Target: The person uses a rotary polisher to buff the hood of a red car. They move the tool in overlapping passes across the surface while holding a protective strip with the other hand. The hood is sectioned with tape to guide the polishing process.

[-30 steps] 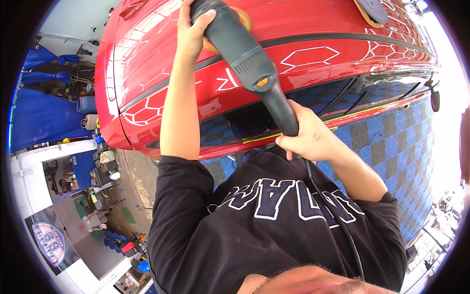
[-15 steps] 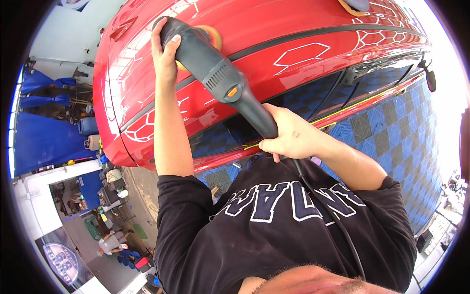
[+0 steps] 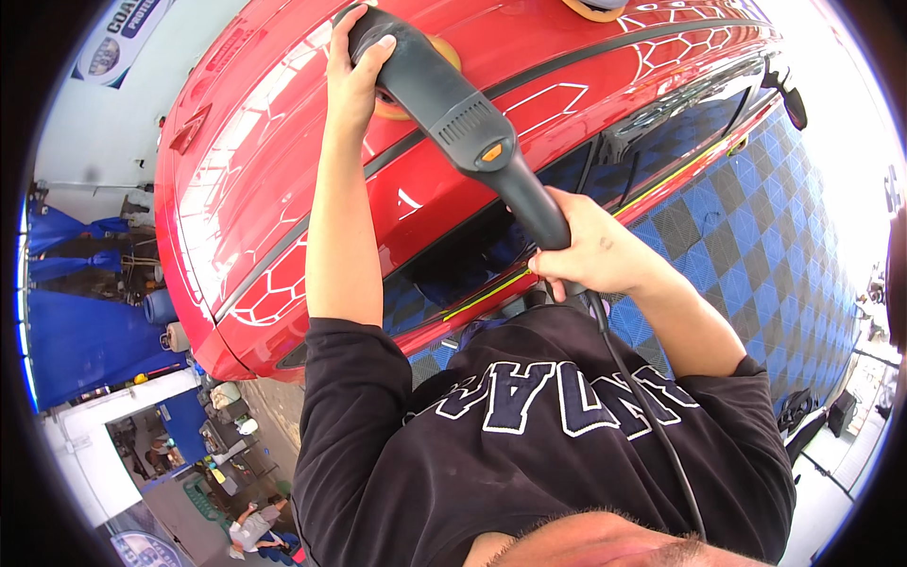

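The left hand (image 3: pixel 357 77) is wrapped over the rounded head of a long dark grey electric polishing machine (image 3: pixel 453 118), fingers curled around its front, while the right hand (image 3: pixel 588 250) is closed tightly around the machine's slim rear handle. The machine is held slanting across the glossy red car body panel (image 3: pixel 283 180), and its round orange foam pad (image 3: pixel 406 90) is pressed flat against the paint just beneath the left hand. A black power cord (image 3: pixel 652 416) is seen running from the handle down across the black printed sweatshirt (image 3: pixel 529 444). A blue and dark grey chequered tile floor (image 3: pixel 756 246) is seen beside the car.
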